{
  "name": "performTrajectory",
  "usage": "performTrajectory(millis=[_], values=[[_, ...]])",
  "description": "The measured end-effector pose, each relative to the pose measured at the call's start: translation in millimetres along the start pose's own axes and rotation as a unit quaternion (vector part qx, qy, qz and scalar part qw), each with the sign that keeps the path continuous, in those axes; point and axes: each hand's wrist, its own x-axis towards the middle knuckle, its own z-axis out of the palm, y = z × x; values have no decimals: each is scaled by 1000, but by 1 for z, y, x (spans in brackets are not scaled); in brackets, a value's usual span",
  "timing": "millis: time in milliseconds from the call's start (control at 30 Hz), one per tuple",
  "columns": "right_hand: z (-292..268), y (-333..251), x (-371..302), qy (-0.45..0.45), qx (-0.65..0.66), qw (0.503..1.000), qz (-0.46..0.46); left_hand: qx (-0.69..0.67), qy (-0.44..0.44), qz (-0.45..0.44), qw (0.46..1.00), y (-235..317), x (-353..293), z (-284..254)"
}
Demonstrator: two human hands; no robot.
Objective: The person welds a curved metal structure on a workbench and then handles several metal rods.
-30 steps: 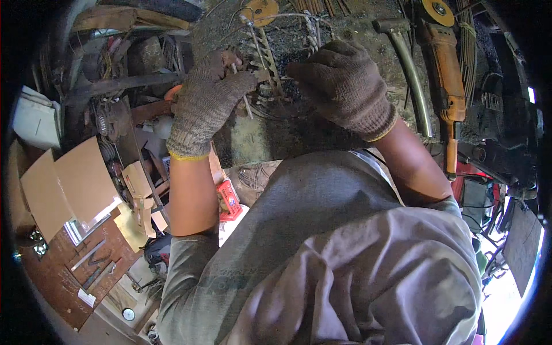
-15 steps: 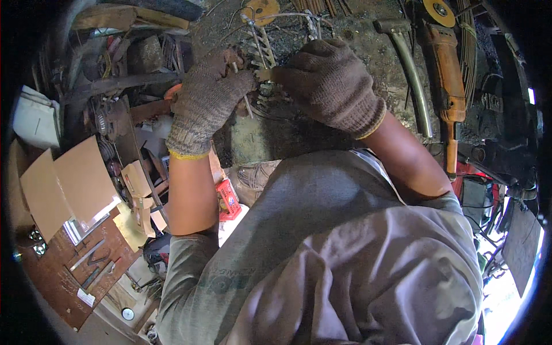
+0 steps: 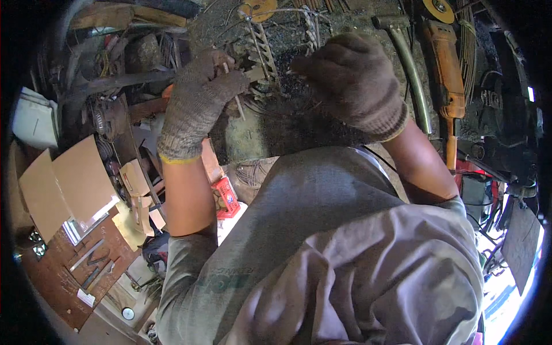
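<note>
Both my hands wear grey knitted gloves with yellow cuffs over the dark, dirty work surface. My left hand (image 3: 198,100) is closed on a thin metal rod (image 3: 241,108), which slants out below its fingers. A small flat metal piece (image 3: 254,73) shows at the same fingertips. Just beyond it lies a ladder-like metal strip (image 3: 261,49) with slanted rungs, and a similar strip (image 3: 311,31) is farther right. My right hand (image 3: 359,80) is closed to the right of these, fingertips pressed together and pointing left; whatever they may hold is hidden.
To the right lie a hammer (image 3: 411,75) with a metal-tube handle and an orange angle grinder (image 3: 445,66). A yellow disc (image 3: 259,8) rests at the far edge. On the left are scrap metal, cardboard (image 3: 72,184) and a brown board (image 3: 63,276) with tools.
My right hand has drawn away to the right from the left hand and the flat piece. My left hand has shifted slightly left, still gripping the rod.
</note>
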Motion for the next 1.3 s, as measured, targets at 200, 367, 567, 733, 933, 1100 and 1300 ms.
performTrajectory(millis=[200,367,567,733,933,1100,1300], values=[[6,-5,-24,-3,28,998,50,113,-12,76,991,-12,-11,5],[9,-11,-26,-19,37,997,72,145,15,64,987,-7,-13,15],[11,-15,-24,-16,31,998,61,100,25,22,994,-2,-13,20],[18,-15,-25,-24,29,998,58,223,44,113,967,-16,-7,15],[24,-19,-25,-35,4,998,46,246,34,77,966,-7,-8,14],[24,-19,-14,-20,5,1000,16,215,24,84,973,-8,-7,14],[30,-18,-7,-16,-20,999,-23,245,36,146,958,-18,-4,12]])
